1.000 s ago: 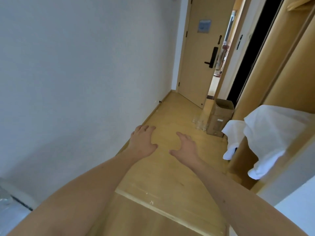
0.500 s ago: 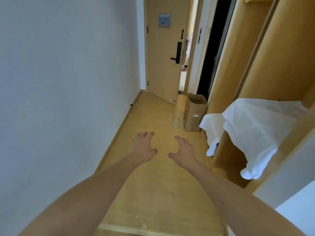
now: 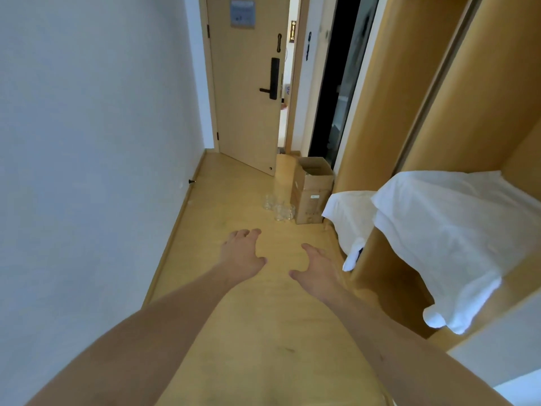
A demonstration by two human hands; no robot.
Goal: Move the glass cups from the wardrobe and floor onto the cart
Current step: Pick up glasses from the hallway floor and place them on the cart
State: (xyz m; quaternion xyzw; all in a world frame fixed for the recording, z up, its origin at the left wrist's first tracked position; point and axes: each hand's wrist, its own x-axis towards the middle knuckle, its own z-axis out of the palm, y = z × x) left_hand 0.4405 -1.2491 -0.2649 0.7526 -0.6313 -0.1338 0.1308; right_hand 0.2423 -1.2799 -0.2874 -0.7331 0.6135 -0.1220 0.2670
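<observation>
— What does the corridor look like?
— Pale wall (image 3: 87, 142) on the left, light wooden floor (image 3: 234, 200), a tan door (image 3: 246, 112) ajar at the end.
— And the right?
— Wooden panels (image 3: 395, 98), white cloth (image 3: 439, 235) draped there.

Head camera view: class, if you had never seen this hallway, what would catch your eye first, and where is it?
Two bare forearms reach forward from the bottom edge, the left hand and right hand open and empty above the wooden floor. To the right, a white cloth spills out of the wardrobe. Farther ahead, a cluster of glass cups stands on the floor beside an open cardboard box.
</observation>
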